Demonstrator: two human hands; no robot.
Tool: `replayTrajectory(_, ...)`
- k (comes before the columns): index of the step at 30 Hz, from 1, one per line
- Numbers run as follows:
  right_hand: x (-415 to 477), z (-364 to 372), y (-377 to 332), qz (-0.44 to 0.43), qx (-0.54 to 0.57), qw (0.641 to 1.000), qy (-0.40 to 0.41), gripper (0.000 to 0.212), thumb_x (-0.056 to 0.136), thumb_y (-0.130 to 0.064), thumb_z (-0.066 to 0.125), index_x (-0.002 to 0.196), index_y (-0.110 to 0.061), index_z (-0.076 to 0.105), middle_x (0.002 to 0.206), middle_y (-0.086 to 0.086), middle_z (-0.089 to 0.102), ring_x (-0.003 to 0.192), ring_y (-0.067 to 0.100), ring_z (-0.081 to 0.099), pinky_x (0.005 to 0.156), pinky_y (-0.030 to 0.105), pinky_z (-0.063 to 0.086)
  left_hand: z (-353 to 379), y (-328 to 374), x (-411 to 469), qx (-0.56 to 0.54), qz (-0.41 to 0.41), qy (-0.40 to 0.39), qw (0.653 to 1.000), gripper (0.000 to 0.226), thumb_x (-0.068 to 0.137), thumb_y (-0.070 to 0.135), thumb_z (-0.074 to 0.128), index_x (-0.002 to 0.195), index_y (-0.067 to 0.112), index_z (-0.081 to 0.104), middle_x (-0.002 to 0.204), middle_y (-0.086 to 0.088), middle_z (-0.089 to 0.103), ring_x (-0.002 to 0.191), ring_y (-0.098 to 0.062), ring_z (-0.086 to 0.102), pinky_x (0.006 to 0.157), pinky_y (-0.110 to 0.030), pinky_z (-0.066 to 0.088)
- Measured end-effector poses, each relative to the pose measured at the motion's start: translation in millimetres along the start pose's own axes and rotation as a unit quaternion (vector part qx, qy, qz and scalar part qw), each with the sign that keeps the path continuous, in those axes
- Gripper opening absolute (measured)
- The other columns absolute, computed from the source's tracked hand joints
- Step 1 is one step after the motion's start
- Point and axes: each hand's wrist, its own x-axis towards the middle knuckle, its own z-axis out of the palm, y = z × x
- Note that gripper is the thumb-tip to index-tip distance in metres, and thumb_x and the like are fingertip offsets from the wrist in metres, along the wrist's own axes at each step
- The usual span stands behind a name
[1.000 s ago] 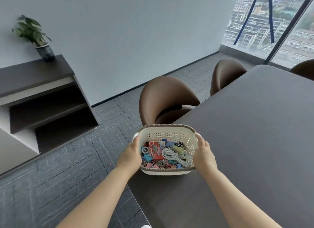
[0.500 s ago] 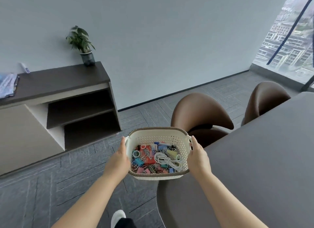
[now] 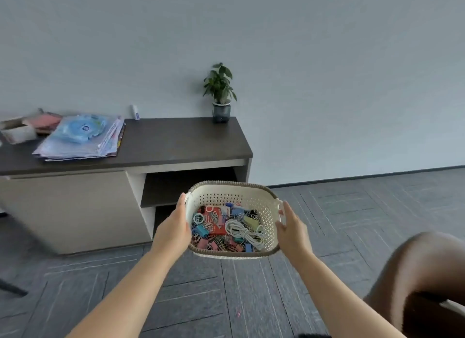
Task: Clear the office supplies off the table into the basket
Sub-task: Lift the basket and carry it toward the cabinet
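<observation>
Basket (image 3: 234, 194) of binder clips (image 3: 201, 230), white cord (image 3: 242, 231) and a red pack (image 3: 214, 218) hangs above the carpet (image 3: 251, 300) before the cabinet (image 3: 75, 207); left hand (image 3: 173, 233) and right hand (image 3: 293, 233) each clamp one side wall in their grip. Pack's print is blurred.

Bare forearms (image 3: 130, 287) lead to the left hand (image 3: 173, 230) and right hand (image 3: 293, 233). A dark scrap (image 3: 312, 335), either clothing or a shoe, shows at the bottom edge.

Sideboard (image 3: 181, 141) ahead, chair (image 3: 415, 274) perhaps close right.
</observation>
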Motion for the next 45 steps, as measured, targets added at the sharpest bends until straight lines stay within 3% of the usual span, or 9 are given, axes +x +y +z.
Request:
replayTrajectory(5,68,46,-58,-0.047,0.012,0.998,-0.031,0.063,0.089,-0.011,0.055,0.143,-0.026,0.025,0.135,0.001,0.051,0.107,0.023,0.059,0.086,0.041,0.053,-32,-37,66,0.004,-0.023,0.043,0.999,0.066,0.094,0.011,0.043,0.147,0.021,0.004,0.116,-0.008,0.060,0.066,-0.012,0.052,0.052,-0.019,0.039)
replayTrajectory(8,113,68,-81,-0.072,0.010,0.996,-0.050,0.065,0.089,-0.011,0.056,0.144,-0.023,0.023,0.135,0.002,0.052,0.110,0.024,0.058,0.087,0.041,0.052,-40,-50,106,0.014,-0.049,0.062,0.997,0.065,0.094,0.013,0.043,0.146,0.022,0.005,0.116,-0.007,0.060,0.083,-0.021,0.061,0.067,-0.031,0.047)
replayTrajectory(12,187,98,-102,-0.100,0.009,0.993,-0.064,0.062,0.089,-0.013,0.056,0.143,-0.023,0.026,0.132,0.005,0.054,0.112,0.024,0.056,0.086,0.034,0.049,-41,-60,169,0.034,-0.081,0.064,0.994,0.066,0.095,0.018,0.043,0.147,0.021,0.002,0.115,-0.007,0.061,0.088,-0.022,0.063,0.073,-0.034,0.052)
replayTrajectory(20,337,133,-153,-0.138,0.001,0.985,-0.103,0.062,0.090,-0.014,0.055,0.144,-0.022,0.024,0.137,0.005,0.050,0.122,0.026,0.051,0.095,0.038,0.045,-44,-59,303,0.017,-0.134,0.079,0.988,0.070,0.094,0.026,0.050,0.146,0.021,0.004,0.133,-0.005,0.052,0.105,-0.018,0.062,0.080,-0.033,0.055)
replayTrajectory(29,457,192,-209,-0.137,-0.004,0.982,-0.126,0.060,0.091,-0.011,0.049,0.145,-0.021,0.024,0.137,0.008,0.050,0.122,0.026,0.049,0.094,0.033,0.044,-47,-103,439,0.022,-0.147,0.087,0.985,0.069,0.093,0.027,0.051,0.146,0.021,0.007,0.129,-0.003,0.054,0.099,-0.016,0.064,0.079,-0.032,0.056)
replayTrajectory(39,559,283,-247,-0.031,-0.012,0.995,-0.095,0.060,0.091,-0.010,0.046,0.145,-0.023,0.023,0.136,0.007,0.050,0.118,0.027,0.051,0.091,0.034,0.045,-42,-175,609,0.019,-0.092,0.011,0.996,0.067,0.094,0.022,0.049,0.146,0.021,0.008,0.121,-0.002,0.059,0.089,-0.013,0.065,0.069,-0.028,0.056)
replayTrajectory(45,600,311,-265,-0.007,-0.027,0.996,-0.088,0.060,0.090,-0.011,0.046,0.144,-0.025,0.024,0.137,0.006,0.049,0.118,0.027,0.051,0.094,0.039,0.047,-38,-198,664,0.014,-0.089,-0.008,0.996,0.066,0.094,0.022,0.050,0.146,0.019,0.010,0.115,-0.003,0.061,0.081,-0.013,0.065,0.064,-0.029,0.056)
